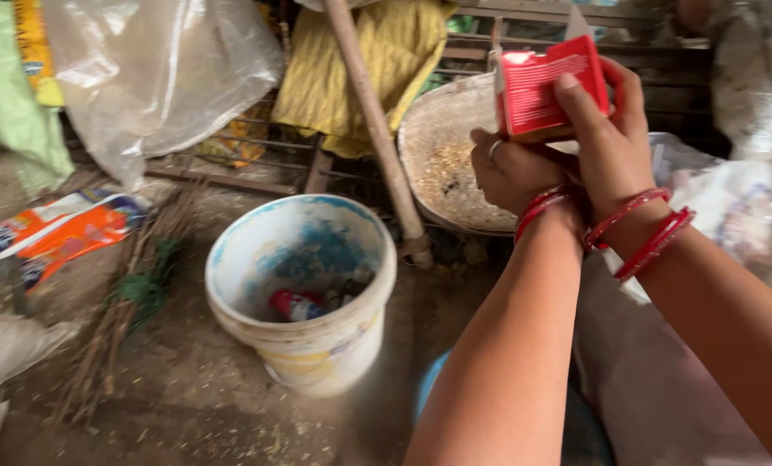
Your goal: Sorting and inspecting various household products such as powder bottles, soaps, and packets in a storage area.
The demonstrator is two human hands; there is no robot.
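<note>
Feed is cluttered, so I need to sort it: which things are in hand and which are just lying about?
In hand:
- red carton, held by left hand and right hand

Lying about:
- white bucket
- round tray of grain
- wooden pole
- yellow cloth
- plastic sack

Both bare forearms are stretched forward and upward from the lower right, crossed close at the wrists. The right hand (606,142) is raised highest, its fingers curled and its thumb pressed flat in a firm grip. The left hand (513,173) is tucked just beneath it, fingers folded inward, a ring worn on one. Red bangles are worn on both wrists.
</note>
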